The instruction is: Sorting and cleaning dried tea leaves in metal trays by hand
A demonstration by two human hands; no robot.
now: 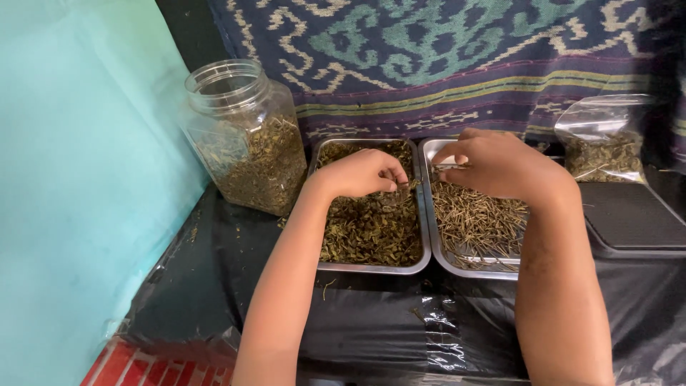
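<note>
Two metal trays lie side by side on black plastic sheeting. The left tray (371, 267) holds dark green dried leaves (368, 229). Thin pale dried stems (475, 221) fill the right tray (434, 214). My left hand (361, 174) hovers over the leaf tray with fingers curled down into the leaves, pinching a small bit. Over the far end of the stem tray, my right hand (500, 166) pinches a thin stem between thumb and fingers.
A clear open plastic jar (246, 136) half full of dried leaves stands at the left by a turquoise wall. A clear bag (604, 143) of leaves sits at the back right. A black scale (632, 218) lies at the right. Patterned woven cloth hangs behind.
</note>
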